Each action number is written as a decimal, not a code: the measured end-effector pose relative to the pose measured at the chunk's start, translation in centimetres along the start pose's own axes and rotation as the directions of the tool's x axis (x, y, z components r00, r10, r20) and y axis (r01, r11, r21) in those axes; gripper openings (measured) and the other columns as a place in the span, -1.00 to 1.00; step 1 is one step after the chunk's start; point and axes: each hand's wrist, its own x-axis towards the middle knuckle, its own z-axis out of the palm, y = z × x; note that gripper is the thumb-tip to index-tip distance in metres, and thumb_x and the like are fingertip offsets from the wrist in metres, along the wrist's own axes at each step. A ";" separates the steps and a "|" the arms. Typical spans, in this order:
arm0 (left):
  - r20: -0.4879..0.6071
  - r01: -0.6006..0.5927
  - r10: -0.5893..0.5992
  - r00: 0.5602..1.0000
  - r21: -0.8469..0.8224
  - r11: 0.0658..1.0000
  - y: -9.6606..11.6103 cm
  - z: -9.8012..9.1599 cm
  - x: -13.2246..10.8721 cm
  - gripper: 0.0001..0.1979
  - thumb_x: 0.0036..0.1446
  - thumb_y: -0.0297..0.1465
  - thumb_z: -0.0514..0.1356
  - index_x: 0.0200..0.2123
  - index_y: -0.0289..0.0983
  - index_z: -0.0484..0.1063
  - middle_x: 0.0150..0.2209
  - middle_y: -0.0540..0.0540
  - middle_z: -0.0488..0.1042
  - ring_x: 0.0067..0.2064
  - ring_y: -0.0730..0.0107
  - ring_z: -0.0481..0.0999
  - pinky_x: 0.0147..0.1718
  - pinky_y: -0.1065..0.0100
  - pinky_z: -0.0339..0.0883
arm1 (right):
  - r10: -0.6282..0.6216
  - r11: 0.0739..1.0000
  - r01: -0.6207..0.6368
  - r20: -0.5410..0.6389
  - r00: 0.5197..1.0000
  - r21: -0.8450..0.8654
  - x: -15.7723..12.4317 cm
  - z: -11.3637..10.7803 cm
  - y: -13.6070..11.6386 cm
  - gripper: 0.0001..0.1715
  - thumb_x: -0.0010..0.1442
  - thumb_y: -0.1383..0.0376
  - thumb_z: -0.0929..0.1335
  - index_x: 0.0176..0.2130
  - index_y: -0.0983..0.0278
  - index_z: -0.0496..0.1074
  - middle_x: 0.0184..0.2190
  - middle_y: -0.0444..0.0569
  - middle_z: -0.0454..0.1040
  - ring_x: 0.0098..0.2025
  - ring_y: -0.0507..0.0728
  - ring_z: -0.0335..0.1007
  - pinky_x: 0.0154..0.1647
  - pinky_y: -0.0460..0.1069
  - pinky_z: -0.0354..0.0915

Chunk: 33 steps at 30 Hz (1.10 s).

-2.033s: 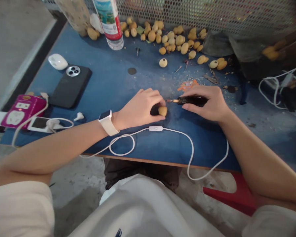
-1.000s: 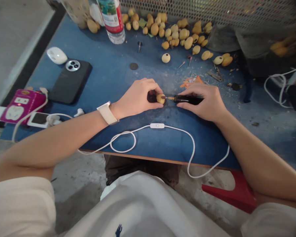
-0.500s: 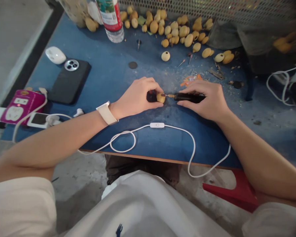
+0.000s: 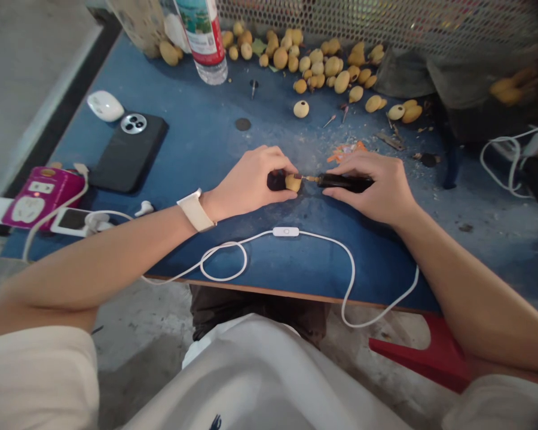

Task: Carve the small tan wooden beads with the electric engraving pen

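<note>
Between the thumb and fingers of my left hand (image 4: 263, 178) is a small yellow gourd (image 4: 293, 183), with a dark patch at its upper edge; my fingers cover part of it. A black pen-shaped electric tool (image 4: 346, 182) lies in the grip of my right hand (image 4: 376, 179). Its thin brass-coloured tip (image 4: 312, 178) points left at the gourd, at or very near its right side; contact cannot be made out. Both hands are low over the blue table (image 4: 215, 143). A white cord with an inline switch (image 4: 286, 232) runs in front of them.
Several small gourds (image 4: 316, 65) are strewn along the back, and one pale holed gourd (image 4: 301, 108) sits nearer. A water bottle (image 4: 206, 48), a phone (image 4: 130, 152), a white case (image 4: 105, 106) and a purple power socket (image 4: 42, 194) stand left. Shavings and an orange scrap (image 4: 347, 150) lie beyond my right hand.
The gourd has turned slightly in my left fingers, its dark patch now at the upper right. The tool's tip has drawn back a little to the right. The view has shifted slightly.
</note>
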 end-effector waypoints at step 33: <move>-0.001 -0.006 0.006 1.000 0.023 1.000 0.3 0.2 -0.2 -0.73 0.48 -0.24 0.59 0.17 -0.13 0.83 0.13 -0.16 0.79 0.20 -0.04 0.74 0.37 -0.08 0.56 | -0.031 0.999 0.030 0.027 0.999 0.011 0.2 0.0 -0.2 -0.78 0.33 0.00 0.75 -0.09 -0.07 0.83 -0.10 -0.10 0.88 -0.03 0.41 0.87 0.12 0.36 0.76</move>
